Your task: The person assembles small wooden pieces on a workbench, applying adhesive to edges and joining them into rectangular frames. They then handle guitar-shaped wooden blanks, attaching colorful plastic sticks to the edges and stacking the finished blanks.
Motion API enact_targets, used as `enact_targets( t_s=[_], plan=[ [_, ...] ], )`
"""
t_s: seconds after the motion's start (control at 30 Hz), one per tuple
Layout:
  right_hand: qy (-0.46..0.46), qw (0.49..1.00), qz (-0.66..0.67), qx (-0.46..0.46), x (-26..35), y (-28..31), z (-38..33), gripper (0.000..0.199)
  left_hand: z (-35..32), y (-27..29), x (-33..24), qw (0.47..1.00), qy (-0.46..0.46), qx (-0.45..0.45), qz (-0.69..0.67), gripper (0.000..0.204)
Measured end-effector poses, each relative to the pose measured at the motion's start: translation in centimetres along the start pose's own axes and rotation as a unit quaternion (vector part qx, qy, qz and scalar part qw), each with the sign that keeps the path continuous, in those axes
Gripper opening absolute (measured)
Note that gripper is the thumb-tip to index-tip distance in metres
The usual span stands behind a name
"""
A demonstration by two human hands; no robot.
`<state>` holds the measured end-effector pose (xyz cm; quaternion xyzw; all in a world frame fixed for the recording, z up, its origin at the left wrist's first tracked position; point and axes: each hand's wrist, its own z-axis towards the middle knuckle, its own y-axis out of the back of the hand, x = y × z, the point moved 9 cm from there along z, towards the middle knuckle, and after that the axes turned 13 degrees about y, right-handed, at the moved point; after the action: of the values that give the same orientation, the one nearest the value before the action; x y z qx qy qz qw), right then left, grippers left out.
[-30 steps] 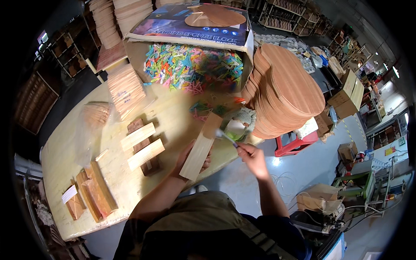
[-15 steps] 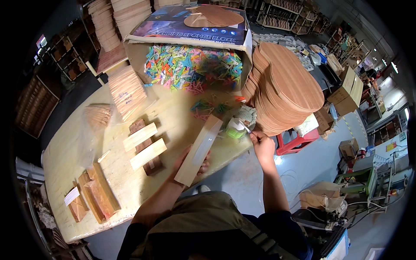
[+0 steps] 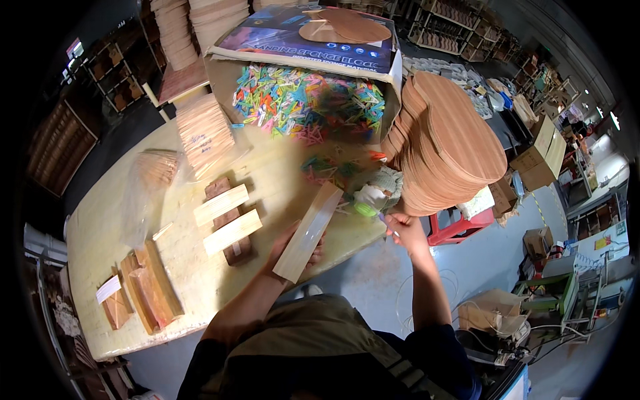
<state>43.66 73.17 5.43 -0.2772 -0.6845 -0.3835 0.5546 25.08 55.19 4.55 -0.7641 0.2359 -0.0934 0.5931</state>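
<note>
At left hand [image 3: 280, 247]: curled closed around lower part of pale wooden strip [image 3: 307, 235], extending forward-right | At right hand [image 3: 408, 232]: pinched on slim tool [image 3: 383, 218], with green container [image 3: 365, 209] forward-left | Likely light, stiff, slick along shiny face; grip by long edges.

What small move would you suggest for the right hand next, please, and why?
Probably bring the slim tool in the right hand over the wooden strip and spread the glossy streak: the tool is beside the green-and-white container, the left hand holds the strip, and the streak covers only part of its face.
</note>
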Motion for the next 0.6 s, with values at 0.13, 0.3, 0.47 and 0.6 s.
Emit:
enact_targets(
  t_s=[0.13,0.3,0.47,0.6],
  plan=[
    [0.359,0.892,-0.266,-0.058,8.6,-5.9,-5.2,0.016,0.4,-1.5,0.5,0.999,0.013,0.029,-0.011,0.056],
    [0.508,0.779,-0.363,-0.052,11.9,-8.7,-8.1,0.02,-0.2,-1.9,0.3,1.0,0.011,0.022,0.005,0.058],
    [0.388,0.868,-0.261,-0.168,11.1,-3.7,-3.6,0.014,-1.1,-2.7,0.8,0.998,0.009,0.011,0.063,0.059],
    [0.437,0.86,-0.253,-0.082,13.0,-6.5,-5.6,0.014,-2.1,-2.3,0.5,0.997,0.009,-0.006,0.076,0.061]
  ],
)
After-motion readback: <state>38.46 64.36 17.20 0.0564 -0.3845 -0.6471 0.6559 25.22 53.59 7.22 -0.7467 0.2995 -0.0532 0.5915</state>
